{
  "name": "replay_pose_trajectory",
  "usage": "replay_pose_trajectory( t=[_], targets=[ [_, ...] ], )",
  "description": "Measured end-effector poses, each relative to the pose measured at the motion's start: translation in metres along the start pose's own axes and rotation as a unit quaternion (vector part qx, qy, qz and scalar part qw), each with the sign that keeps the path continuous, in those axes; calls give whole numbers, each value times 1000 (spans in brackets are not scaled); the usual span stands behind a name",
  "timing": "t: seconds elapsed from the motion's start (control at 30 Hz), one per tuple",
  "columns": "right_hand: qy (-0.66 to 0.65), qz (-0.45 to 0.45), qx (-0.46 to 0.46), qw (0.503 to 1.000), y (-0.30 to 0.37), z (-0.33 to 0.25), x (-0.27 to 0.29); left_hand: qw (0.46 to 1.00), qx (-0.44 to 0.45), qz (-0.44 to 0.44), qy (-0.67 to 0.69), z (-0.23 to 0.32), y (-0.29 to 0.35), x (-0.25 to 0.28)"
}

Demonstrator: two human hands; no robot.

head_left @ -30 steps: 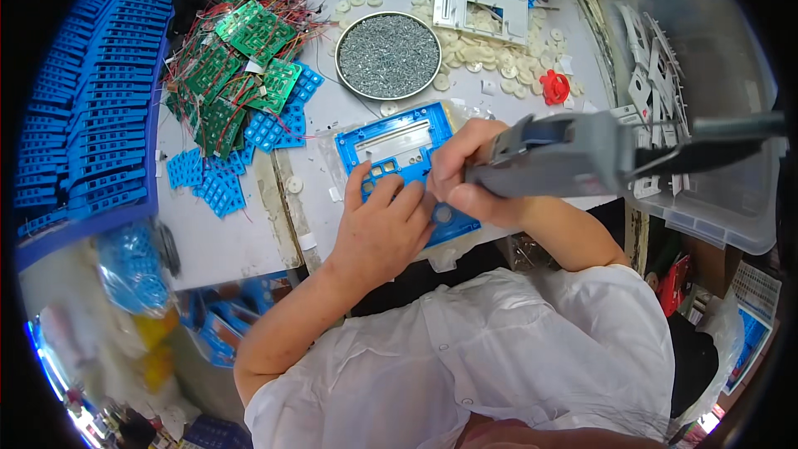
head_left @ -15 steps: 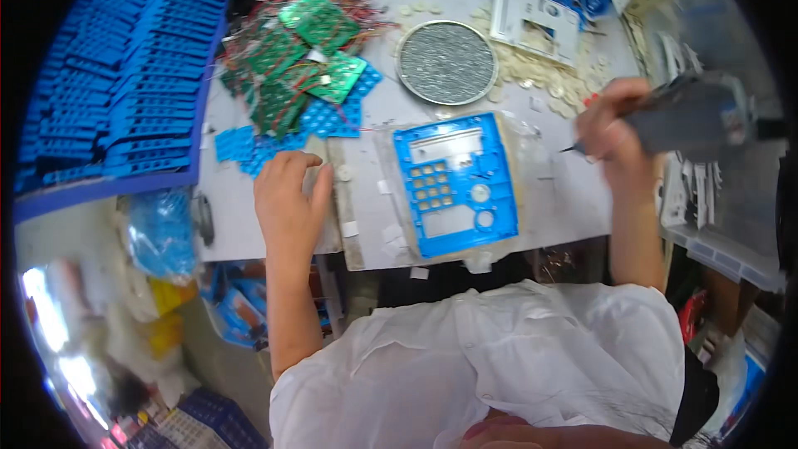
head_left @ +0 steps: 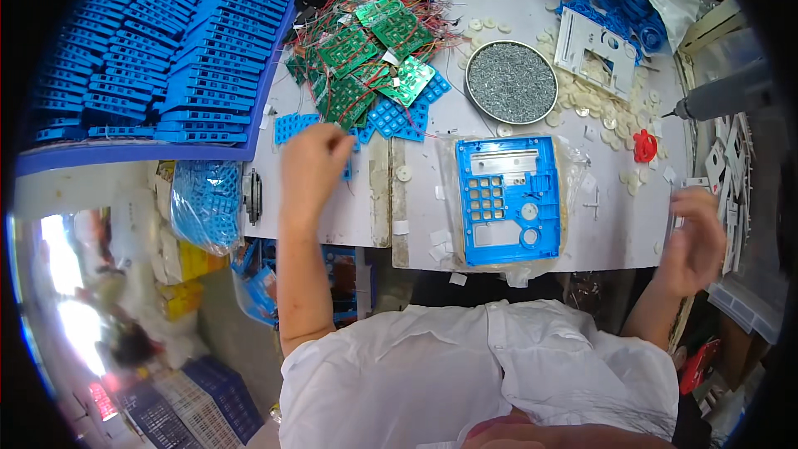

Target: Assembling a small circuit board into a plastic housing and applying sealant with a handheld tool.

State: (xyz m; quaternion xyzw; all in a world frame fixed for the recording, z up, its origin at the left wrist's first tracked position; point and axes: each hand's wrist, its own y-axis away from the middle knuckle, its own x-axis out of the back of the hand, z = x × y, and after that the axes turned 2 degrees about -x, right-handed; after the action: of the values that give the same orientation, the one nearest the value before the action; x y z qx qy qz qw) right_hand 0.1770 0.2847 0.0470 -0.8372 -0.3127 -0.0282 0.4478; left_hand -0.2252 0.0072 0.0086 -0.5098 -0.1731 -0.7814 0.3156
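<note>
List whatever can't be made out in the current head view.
- Left hand's fingertips: hidden by the hand itself, so contact with the blue keypads is unclear.
- Right hand's palm: covered by its curled fingers.
- Gray tool's rear: cut off by the dark fisheye rim.
- Small gray pieces: individually too small to identify.

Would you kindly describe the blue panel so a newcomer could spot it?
On the white table, find the round dish of grey pieces. Below it in view lies the blue panel, flat and alone, unlike the blue parts stacked in the bin.
</note>
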Motion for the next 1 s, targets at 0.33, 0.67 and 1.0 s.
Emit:
replay_pose_trajectory(
  t=[0.33, 0.67, 1.0],
  targets=[
    [-49, -94, -102, 989, -9, -19, -52, 980, -96, 121, -128, 27, -14, -58],
    [-76, -222, -71, 970, -24, -7, -139, 987, -14, 19, 161, 38, 61, -32],
    [-270, -248, -314, 876, -38, 1, -168, 894, 4, -79, 441, 90, 125, -50]
  ],
)
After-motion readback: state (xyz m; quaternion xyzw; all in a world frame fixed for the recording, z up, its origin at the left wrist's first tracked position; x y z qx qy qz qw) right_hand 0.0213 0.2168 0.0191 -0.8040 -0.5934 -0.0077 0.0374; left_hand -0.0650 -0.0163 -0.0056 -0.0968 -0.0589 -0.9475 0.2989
